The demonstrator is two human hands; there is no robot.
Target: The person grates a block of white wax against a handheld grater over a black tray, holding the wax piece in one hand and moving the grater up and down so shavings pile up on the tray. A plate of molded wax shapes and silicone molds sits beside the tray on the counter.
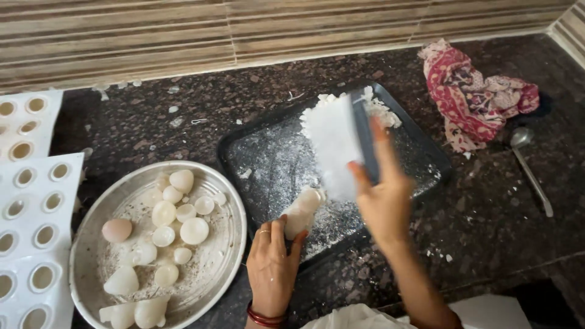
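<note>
1. My left hand is closed around one end of a pale, rounded lump, pinning it at the near edge of the black tray. Red bangles sit on that wrist and a thin ring on one finger.
2. My right hand is raised over the tray, fingers gripping a flat scraper with a dark handle and a whitish blade; it is blurred, so I cannot tell its exact shape.
3. The tray is shallow and rectangular, dusted with white powder, with a heap of white flakes at its far end behind the scraper.
4. Just left of the tray, close to my left hand, is a round metal plate, dull and speckled. It holds smooth white domes and half shells, and one pinkish egg-shaped piece.
5. Further left, at the edge of view, lie white moulds with rows of round cavities.
6. To the right, well apart from the tray, a crumpled red and white patterned cloth lies on the counter, with a metal spoon just beside it.
7. The counter is dark speckled stone with scattered white crumbs; a striped tiled wall rises behind it.
</note>
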